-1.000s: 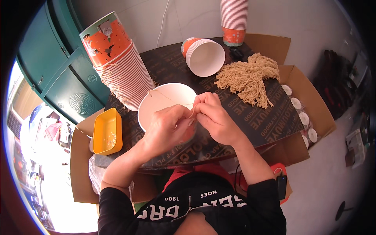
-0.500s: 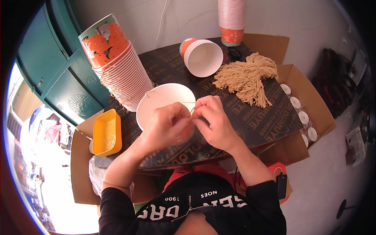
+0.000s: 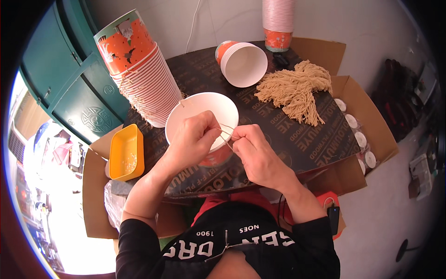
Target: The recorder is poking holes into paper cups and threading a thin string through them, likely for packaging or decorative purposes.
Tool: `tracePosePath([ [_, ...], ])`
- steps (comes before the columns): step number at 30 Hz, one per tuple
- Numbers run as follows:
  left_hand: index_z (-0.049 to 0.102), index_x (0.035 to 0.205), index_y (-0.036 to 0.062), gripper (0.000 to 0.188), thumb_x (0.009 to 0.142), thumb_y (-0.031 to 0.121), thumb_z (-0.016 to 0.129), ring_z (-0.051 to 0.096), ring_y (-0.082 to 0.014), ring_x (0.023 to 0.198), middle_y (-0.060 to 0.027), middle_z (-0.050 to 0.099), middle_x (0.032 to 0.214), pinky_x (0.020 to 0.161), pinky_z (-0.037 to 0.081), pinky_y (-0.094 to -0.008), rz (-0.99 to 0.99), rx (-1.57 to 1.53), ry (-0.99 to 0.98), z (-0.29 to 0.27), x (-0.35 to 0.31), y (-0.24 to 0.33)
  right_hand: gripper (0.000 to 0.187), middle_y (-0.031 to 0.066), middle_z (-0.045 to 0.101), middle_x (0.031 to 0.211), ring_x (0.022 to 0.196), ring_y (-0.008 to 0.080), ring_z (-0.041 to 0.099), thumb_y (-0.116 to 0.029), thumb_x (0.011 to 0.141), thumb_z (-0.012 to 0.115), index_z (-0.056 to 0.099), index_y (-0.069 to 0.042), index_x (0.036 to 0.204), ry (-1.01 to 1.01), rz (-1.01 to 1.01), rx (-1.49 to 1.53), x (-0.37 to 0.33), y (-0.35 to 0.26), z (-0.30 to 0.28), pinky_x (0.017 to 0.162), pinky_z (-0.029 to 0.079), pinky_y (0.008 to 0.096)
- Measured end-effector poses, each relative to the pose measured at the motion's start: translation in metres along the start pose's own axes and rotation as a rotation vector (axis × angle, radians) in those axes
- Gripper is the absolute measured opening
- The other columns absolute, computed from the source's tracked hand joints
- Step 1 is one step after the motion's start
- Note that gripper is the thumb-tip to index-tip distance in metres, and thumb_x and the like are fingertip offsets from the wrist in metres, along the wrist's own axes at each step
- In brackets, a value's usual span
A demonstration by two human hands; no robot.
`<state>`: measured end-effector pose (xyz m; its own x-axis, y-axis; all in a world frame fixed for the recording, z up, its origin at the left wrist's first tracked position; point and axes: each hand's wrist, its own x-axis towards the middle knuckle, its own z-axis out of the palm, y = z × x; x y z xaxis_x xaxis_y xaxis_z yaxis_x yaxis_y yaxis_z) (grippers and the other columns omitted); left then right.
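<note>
A paper bucket (image 3: 186,116), white inside and orange outside, lies tilted on the table with its mouth toward me. Thin beige string (image 3: 226,133) stretches between my hands at the bucket's near right rim. My left hand (image 3: 193,142) pinches one part of it in front of the bucket's mouth. Just right of the rim, my right hand (image 3: 260,158) grips another part between thumb and fingers. A short bit of string shows at the bucket's far left rim. Whether the string is knotted cannot be made out.
On the dark printed table (image 3: 297,144) stand a tall leaning bucket stack (image 3: 153,83) at left, a yellow tray (image 3: 127,153), a small tipped stack (image 3: 244,65) and a beige string bundle (image 3: 297,88). Another stack (image 3: 278,28) rises behind. A cardboard box (image 3: 371,121) with white rolls adjoins the right edge.
My hands have moved apart, drawing the string out between them; my right hand has shifted slightly right and down. The bucket's mouth sits slightly farther right in view.
</note>
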<state>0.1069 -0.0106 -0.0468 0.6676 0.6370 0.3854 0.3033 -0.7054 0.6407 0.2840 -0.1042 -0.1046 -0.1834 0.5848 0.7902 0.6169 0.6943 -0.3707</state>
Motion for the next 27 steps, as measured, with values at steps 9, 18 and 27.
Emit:
tracePosePath([
  [9,0.062,0.081,-0.0016,0.009,0.085,0.006,0.065,0.056,-0.012,0.061,-0.0068,0.061,0.065,0.056,0.044,-0.029,-0.013,0.08,0.032,0.002,0.007,-0.004,0.011,0.0184,0.049,0.114,0.099,0.0317,0.053,0.008,0.083,0.059,0.055,0.006,0.093,-0.021,-0.018,0.039,0.0,0.009,0.002,0.085,0.049,0.0373],
  [18,0.061,0.082,0.0027,0.008,0.08,0.006,0.068,0.065,-0.034,0.067,-0.0134,0.066,0.073,0.063,0.051,-0.041,0.137,0.198,0.071,0.005,0.005,0.0,0.016,0.0115,0.061,0.092,0.082,0.0319,0.062,0.005,0.082,0.067,0.059,0.0,0.095,0.181,-0.049,-0.024,0.0,0.014,0.017,0.071,0.051,0.0377],
  [27,0.059,0.082,0.0055,0.013,0.076,0.004,0.069,0.061,-0.0299,0.077,-0.0082,0.059,0.078,0.085,0.047,-0.0438,0.406,0.396,0.053,-0.007,-0.005,0.007,0.008,0.0116,0.062,0.073,0.063,0.0238,0.063,0.004,0.089,0.063,0.058,0.0,0.094,0.273,0.276,0.266,0.003,0.003,0.03,0.058,0.049,0.0329],
])
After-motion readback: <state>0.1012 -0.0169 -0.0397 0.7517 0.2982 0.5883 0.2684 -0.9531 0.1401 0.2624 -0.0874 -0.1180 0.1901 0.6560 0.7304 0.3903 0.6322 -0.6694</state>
